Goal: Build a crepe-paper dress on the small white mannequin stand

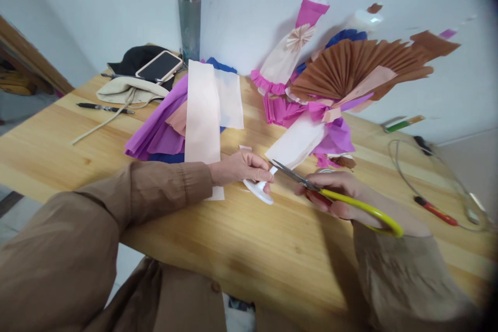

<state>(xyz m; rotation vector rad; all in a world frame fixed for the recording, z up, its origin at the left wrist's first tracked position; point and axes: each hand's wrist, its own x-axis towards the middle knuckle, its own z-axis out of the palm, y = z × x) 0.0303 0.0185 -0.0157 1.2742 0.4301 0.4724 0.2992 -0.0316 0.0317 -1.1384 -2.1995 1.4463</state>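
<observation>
My left hand is closed around a small white piece, a thin disc with a narrow white strip or stem rising from it; its exact kind I cannot make out. In my right hand is a pair of scissors with yellow handles. Their blades point left and their tips lie close to the narrow white part by my left fingers; whether they touch it I cannot tell. A long pale crepe paper strip lies beside my left wrist, over purple crepe paper. Behind the blades lies a folded white paper piece.
Against the wall lean crepe paper figures, one pink and cream, another with a brown pleated fan. A flask, phone, beige cloth and pen occupy the back left. A red-handled corded tool lies right.
</observation>
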